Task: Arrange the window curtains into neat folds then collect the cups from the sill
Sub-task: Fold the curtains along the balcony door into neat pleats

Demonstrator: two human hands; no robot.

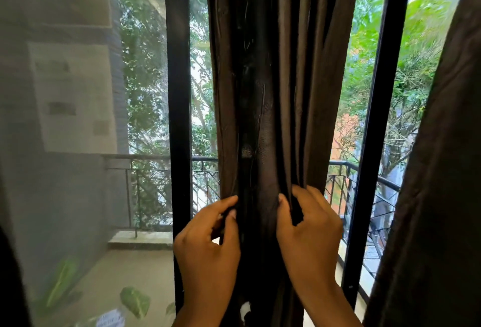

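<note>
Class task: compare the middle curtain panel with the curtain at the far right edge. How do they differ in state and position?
The middle curtain is bunched into narrow folds; the right curtain hangs in broader folds. The left hand and right hand pinch the middle curtain; nothing touches the right curtain. Both are the same dark brown.

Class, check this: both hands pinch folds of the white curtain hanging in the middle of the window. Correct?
Not quite. In the head view the left hand and right hand do pinch folds of the middle curtain, but it is dark brown, not white.
</note>
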